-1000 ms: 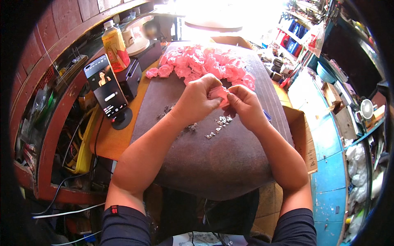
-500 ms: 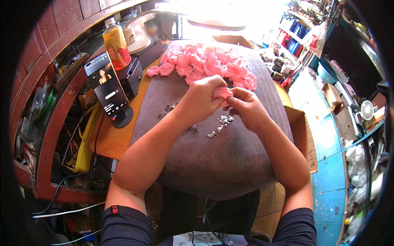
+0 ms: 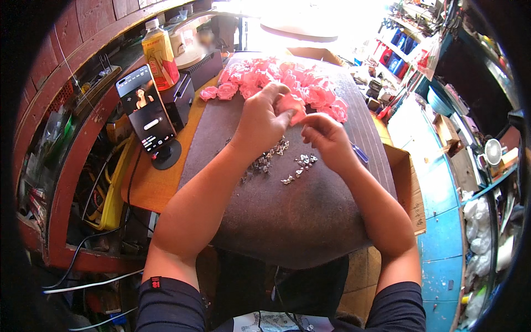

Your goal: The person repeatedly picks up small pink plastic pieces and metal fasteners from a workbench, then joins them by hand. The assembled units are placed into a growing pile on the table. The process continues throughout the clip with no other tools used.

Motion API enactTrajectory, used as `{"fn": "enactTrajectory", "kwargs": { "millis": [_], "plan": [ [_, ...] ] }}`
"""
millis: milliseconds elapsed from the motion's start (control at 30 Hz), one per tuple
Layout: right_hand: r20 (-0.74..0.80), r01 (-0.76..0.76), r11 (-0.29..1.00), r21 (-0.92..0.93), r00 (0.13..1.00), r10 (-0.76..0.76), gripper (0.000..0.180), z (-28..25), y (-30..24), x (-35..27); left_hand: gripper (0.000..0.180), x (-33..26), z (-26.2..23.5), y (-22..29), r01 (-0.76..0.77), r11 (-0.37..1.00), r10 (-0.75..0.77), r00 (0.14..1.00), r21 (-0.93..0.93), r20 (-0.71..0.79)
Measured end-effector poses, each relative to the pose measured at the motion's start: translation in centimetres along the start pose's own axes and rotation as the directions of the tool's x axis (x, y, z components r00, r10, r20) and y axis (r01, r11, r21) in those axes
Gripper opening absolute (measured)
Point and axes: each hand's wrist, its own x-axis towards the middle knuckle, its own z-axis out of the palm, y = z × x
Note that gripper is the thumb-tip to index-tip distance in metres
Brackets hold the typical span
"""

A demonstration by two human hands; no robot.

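My left hand (image 3: 264,119) grips a pink fabric flower (image 3: 291,105) between thumb and fingers, lifted over the dark grey mat (image 3: 287,216). Beside it my right hand (image 3: 326,138) hovers, fingers curled and pinched close to the flower; whether anything small sits in its fingertips is too fine to see. Behind both hands lies a heap of pink fabric flowers (image 3: 276,80). Small silvery metal pieces (image 3: 287,163) are scattered on the mat just below the hands.
A phone on a round stand (image 3: 146,113) glows at the left, with a black box (image 3: 185,91) and an orange drink bottle (image 3: 160,52) behind it. A blue tool (image 3: 359,154) lies right of my right hand. Cardboard box (image 3: 409,188) and cluttered blue shelves (image 3: 442,182) stand right.
Both hands have shifted slightly toward the heap, and the right hand has drawn a little away from the flower that the left hand still holds.
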Motion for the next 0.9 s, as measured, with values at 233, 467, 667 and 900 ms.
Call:
{"fn": "enactTrajectory", "kwargs": {
  "millis": [233,467,667,900],
  "plan": [
    [0.24,0.242,0.598,-0.764,0.967,-0.086,0.011,1.7,0.4,0.3,0.033,0.1,-0.4,0.4,0.09,0.996,-0.09,0.996,-0.005,0.002],
    [0.253,0.271,0.538,-0.799,0.961,-0.108,0.011,1.7,0.6,0.4,0.028,0.0,-0.2,-0.5,0.031,0.996,-0.031,1.0,0.08,-0.003],
    [-0.071,0.031,0.975,-0.22,0.996,-0.048,0.007,-1.6,1.4,0.9,0.017,0.0,-0.5,-0.4,0.046,0.995,-0.072,0.944,0.089,0.321],
    [0.001,-0.071,0.995,0.065,0.997,0.071,0.007,-1.5,0.1,0.0,0.025,-0.7,0.0,-0.4,-0.299,0.932,0.19,0.884,0.205,0.428]
  ]
}}
